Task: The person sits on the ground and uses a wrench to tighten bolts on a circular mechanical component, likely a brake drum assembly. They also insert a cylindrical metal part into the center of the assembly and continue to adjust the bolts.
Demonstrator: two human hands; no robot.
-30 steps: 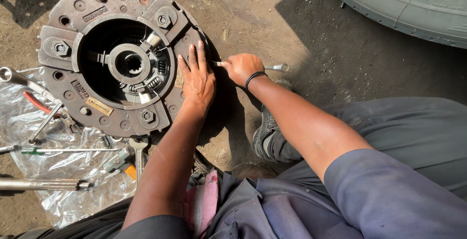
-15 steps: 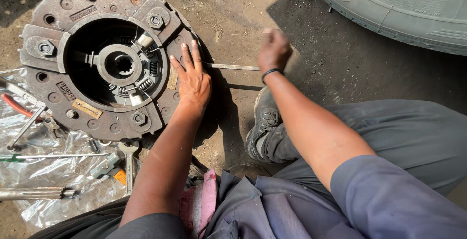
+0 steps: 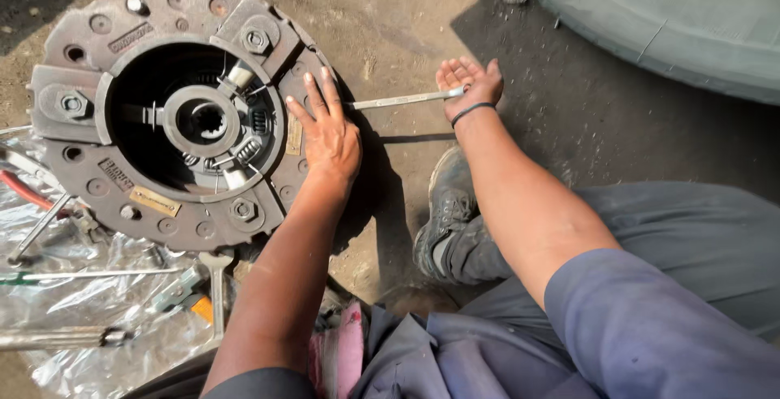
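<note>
A large round rusty clutch pressure plate [image 3: 89, 179] lies on the dirt ground, with bolts around its rim and a splined hub in the middle. My left hand [image 3: 329, 135] rests flat on the plate's right edge, fingers spread, holding nothing. A long silver wrench [image 3: 398, 100] reaches from that edge out to the right. My right hand [image 3: 470, 82], with a dark band at the wrist, grips the wrench's far end with loosely curled fingers.
A big tyre [image 3: 666, 17] lies at the top right. A crinkled plastic sheet [image 3: 89, 310] at the lower left carries several hand tools, among them a spanner [image 3: 216, 281] and red-handled pliers [image 3: 24, 192]. My shoe [image 3: 443, 212] and grey trouser legs fill the right.
My right hand has moved away from my left hand, up and to the right, taking the wrench's end with it. My left hand has stayed on the plate's edge.
</note>
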